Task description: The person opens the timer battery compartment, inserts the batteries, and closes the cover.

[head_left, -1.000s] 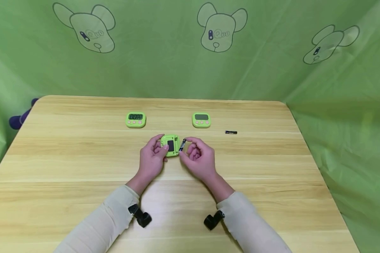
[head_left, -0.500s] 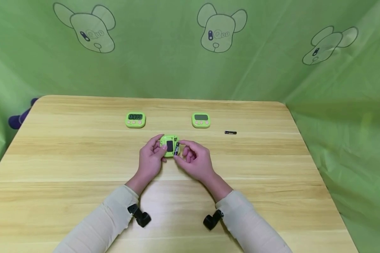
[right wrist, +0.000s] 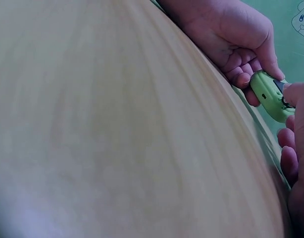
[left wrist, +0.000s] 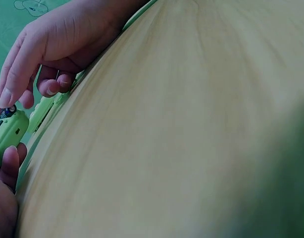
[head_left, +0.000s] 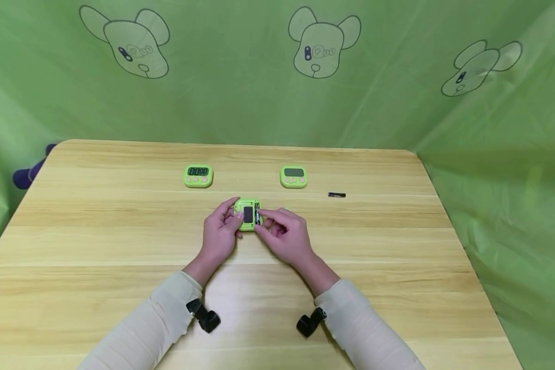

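Note:
My left hand [head_left: 222,234] grips a green digital timer [head_left: 238,206] with its back turned up, thumb on the back face. The timer's battery slot is uncovered along its right side. A black AAA-size battery [head_left: 257,216] lies lengthwise at that slot; whether it is fully seated I cannot tell. My right hand [head_left: 289,234] pinches the battery, index finger near its upper part and thumb at its lower end. In the right wrist view, the right thumb hides most of the battery beside the green timer [right wrist: 268,99]. The left wrist view shows the battery's end [left wrist: 11,109] under the right fingertips.
Face up at the back left lies a second green timer [head_left: 198,176] with digits on its screen. Another timer [head_left: 293,177] with a blank screen lies to its right. A loose black battery [head_left: 336,195] rests farther right on the wooden table [head_left: 120,226].
The right hand has moved left with the battery, from beside the timer to over its slot. The battery has turned from slanted to upright in view, in line with the slot.

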Available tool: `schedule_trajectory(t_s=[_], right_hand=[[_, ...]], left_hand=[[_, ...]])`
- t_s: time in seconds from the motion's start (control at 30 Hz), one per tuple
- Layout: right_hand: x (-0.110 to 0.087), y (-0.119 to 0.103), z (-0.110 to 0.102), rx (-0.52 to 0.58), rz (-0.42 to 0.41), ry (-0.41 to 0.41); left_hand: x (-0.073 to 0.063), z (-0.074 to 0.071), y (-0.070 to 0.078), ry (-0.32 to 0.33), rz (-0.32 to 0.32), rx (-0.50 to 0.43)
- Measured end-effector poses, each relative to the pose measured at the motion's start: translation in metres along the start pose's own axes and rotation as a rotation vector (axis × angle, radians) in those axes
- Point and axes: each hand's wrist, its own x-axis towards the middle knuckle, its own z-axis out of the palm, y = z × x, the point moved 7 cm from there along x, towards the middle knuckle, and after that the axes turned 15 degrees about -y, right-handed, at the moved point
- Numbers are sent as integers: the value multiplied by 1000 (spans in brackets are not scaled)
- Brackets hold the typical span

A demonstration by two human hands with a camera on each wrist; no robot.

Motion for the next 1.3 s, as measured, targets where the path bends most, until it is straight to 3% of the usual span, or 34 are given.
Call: schedule_trajectory(t_s=[0.2,0.43,0.53,0.73,0.87,1.1,1.3], right_hand=[[0,4,-1,20,88,-9],[2,9,6,20,203,-111],[3,11,6,34,243,-113],[7,15,4,126,309,-35],[6,14,2,139,283,24],[0,8,-9,94,179,161],[-7,10,-29,-18,246,216]], left_hand=[[0,0,-1,-8,2,4],[1,1,-1,-42,-19,67],[2,2,0,-44,-27,87],[2,2,0,-33,-15,94],[2,3,-1,-25,-3,96],[1,1,-2,-7,21,94],[1,1,-2,-12,27,79]])
